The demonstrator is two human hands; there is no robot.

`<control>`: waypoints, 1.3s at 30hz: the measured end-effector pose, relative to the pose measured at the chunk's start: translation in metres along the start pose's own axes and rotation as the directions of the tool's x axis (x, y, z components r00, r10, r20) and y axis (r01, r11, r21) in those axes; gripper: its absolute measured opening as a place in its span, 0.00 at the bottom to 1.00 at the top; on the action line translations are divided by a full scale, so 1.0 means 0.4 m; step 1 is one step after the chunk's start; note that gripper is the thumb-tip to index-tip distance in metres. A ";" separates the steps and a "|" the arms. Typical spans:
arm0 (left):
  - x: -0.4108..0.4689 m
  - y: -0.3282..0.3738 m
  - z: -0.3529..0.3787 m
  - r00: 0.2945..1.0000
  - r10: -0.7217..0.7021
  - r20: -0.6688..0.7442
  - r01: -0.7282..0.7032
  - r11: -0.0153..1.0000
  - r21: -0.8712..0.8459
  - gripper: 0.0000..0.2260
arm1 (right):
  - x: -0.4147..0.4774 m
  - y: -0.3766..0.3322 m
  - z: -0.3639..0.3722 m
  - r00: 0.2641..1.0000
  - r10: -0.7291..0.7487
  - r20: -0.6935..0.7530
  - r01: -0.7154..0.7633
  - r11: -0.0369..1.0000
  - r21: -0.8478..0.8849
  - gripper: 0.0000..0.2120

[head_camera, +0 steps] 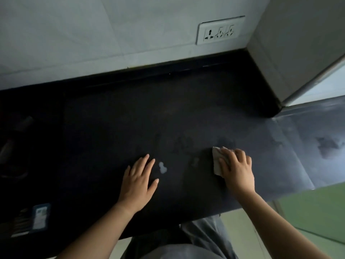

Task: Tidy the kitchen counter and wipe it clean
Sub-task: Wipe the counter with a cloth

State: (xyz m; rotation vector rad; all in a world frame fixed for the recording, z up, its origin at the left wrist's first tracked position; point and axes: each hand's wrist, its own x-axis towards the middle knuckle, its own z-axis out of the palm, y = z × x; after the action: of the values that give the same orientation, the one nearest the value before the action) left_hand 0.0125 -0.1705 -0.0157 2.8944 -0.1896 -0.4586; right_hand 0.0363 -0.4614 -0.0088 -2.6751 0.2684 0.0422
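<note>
Lying under the grasping right hand [236, 170], the cloth [217, 161]; left hand [139, 182] released, flat on counter [149, 113] nearby.

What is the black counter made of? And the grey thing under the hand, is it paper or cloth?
The counter is probably polished stone: its dark, smooth top reflects pale light on the right. The grey thing looks like soft cloth: it crumples under the right hand and its edge is limp and uneven. Thick paper is still possible.

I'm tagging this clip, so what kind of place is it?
Probably a home kitchen: a dark counter against a tiled wall with a socket, and the right hand holding a cloth on it.
</note>
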 end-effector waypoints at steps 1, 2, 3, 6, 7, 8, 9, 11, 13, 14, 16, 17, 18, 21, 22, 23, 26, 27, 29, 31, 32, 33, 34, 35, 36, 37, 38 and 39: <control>-0.001 -0.005 0.001 1.000 -0.011 -0.005 0.011 1.000 0.008 0.30 | 0.017 -0.016 0.005 0.997 0.068 -0.032 -0.067 0.997 0.026 0.17; -0.003 -0.012 0.004 1.000 -0.028 -0.009 0.029 1.000 0.011 0.30 | 0.037 -0.039 0.015 0.988 0.144 -0.049 -0.141 0.988 0.058 0.16; -0.007 -0.020 0.006 0.999 -0.052 -0.011 0.052 0.999 0.012 0.30 | 0.054 -0.067 0.026 0.980 0.192 -0.050 -0.187 0.979 0.078 0.16; -0.015 -0.030 0.014 0.995 -0.097 -0.001 0.097 0.995 0.038 0.31 | 0.054 -0.149 0.061 0.997 0.073 -0.022 -0.072 0.996 0.051 0.17; -0.018 -0.024 0.018 0.994 -0.104 0.011 0.104 0.994 0.045 0.30 | 0.034 -0.162 0.069 1.000 0.007 0.012 -0.008 0.999 0.040 0.17; -0.020 -0.018 0.021 0.994 -0.107 0.018 0.106 0.993 0.052 0.30 | 0.009 -0.164 0.074 0.999 -0.036 0.041 0.035 0.999 0.029 0.18; -0.021 -0.013 0.023 0.994 -0.109 0.025 0.108 0.993 0.056 0.29 | -0.015 -0.155 0.073 0.997 -0.055 0.053 0.054 0.998 0.018 0.18; -0.022 -0.013 0.024 0.994 -0.107 0.029 0.105 0.992 0.065 0.29 | -0.045 -0.118 0.059 0.997 -0.055 0.051 0.055 0.998 -0.001 0.18; -0.021 -0.024 0.023 0.996 -0.089 0.020 0.088 0.994 0.066 0.29 | -0.029 -0.082 0.041 1.000 0.018 0.016 -0.018 1.000 0.004 0.18; -0.020 -0.027 0.023 0.997 -0.081 0.017 0.080 0.994 0.069 0.29 | -0.005 -0.074 0.037 0.995 0.100 -0.016 -0.100 0.995 0.022 0.17; -0.018 -0.030 0.025 0.997 -0.074 0.012 0.073 0.994 0.084 0.29 | 0.051 -0.093 0.042 0.958 0.280 -0.065 -0.275 0.959 0.072 0.15; -0.017 -0.029 0.027 0.997 -0.076 0.008 0.075 0.994 0.086 0.29 | 0.071 -0.118 0.052 0.948 0.310 -0.077 -0.305 0.950 0.070 0.15; -0.016 -0.028 0.030 0.997 -0.078 0.002 0.078 0.993 0.085 0.29 | 0.082 -0.146 0.065 0.956 0.283 -0.078 -0.281 0.959 0.046 0.15; -0.017 -0.028 0.034 0.997 -0.081 -0.016 0.082 0.993 0.080 0.29 | 0.048 -0.218 0.108 1.000 0.017 0.000 -0.017 1.000 0.005 0.17; -0.018 -0.030 0.034 0.997 -0.080 -0.019 0.081 0.994 0.079 0.29 | 0.013 -0.224 0.118 0.997 -0.072 0.035 0.073 0.997 -0.008 0.18; -0.019 -0.032 0.034 0.997 -0.077 -0.022 0.079 0.994 0.076 0.29 | -0.027 -0.219 0.121 0.987 -0.146 0.063 0.148 0.989 -0.026 0.18; -0.019 -0.034 0.034 0.997 -0.070 -0.029 0.072 0.995 0.069 0.29 | -0.113 -0.149 0.097 0.975 -0.202 0.091 0.209 0.975 -0.074 0.19; -0.019 -0.033 0.035 0.997 -0.070 -0.033 0.072 0.995 0.066 0.29 | -0.115 -0.120 0.085 0.981 -0.179 0.073 0.184 0.980 -0.078 0.19; -0.018 -0.033 0.036 0.997 -0.069 -0.047 0.071 0.996 0.053 0.29 | -0.084 -0.090 0.067 0.996 -0.081 0.020 0.082 0.995 -0.048 0.17; -0.019 -0.034 0.038 0.996 -0.067 -0.054 0.069 0.997 0.041 0.29 | -0.038 -0.110 0.068 0.999 0.044 -0.006 -0.044 0.999 -0.005 0.16; -0.020 -0.034 0.039 0.996 -0.066 -0.056 0.068 0.997 0.036 0.29 | -0.014 -0.131 0.074 0.996 0.084 -0.029 -0.084 0.996 0.012 0.16; -0.020 -0.034 0.039 0.996 -0.066 -0.057 0.068 0.997 0.028 0.29 | 0.007 -0.154 0.081 0.994 0.103 -0.043 -0.102 0.995 0.024 0.16; -0.019 -0.035 0.038 0.996 -0.069 -0.054 0.070 0.997 0.016 0.29 | 0.024 -0.177 0.086 0.994 0.100 -0.042 -0.099 0.995 0.030 0.17; -0.018 -0.036 0.037 0.996 -0.073 -0.052 0.074 0.997 0.005 0.29 | 0.033 -0.194 0.091 0.997 0.071 -0.025 -0.070 0.997 0.023 0.17; -0.017 -0.039 0.034 0.996 -0.073 -0.048 0.073 0.997 -0.003 0.29 | 0.034 -0.206 0.097 1.000 0.015 0.001 -0.015 1.000 0.012 0.17; -0.017 -0.043 0.030 0.997 -0.065 -0.044 0.065 0.998 -0.007 0.30 | 0.027 -0.212 0.103 0.998 -0.054 0.035 0.054 0.999 0.000 0.18; -0.017 -0.049 0.026 0.998 -0.051 -0.040 0.050 0.999 -0.012 0.30 | 0.012 -0.214 0.106 0.990 -0.124 0.072 0.126 0.992 -0.017 0.18; -0.018 -0.055 0.021 0.998 -0.039 -0.040 0.038 0.999 -0.019 0.30 | -0.009 -0.210 0.107 0.977 -0.191 0.100 0.195 0.980 -0.036 0.18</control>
State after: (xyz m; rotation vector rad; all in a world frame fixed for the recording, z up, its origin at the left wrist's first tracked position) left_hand 0.0052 -0.1494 -0.0265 2.8915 -0.1233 -0.4064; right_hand 0.0499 -0.3680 -0.0105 -2.7218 -0.0234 0.1170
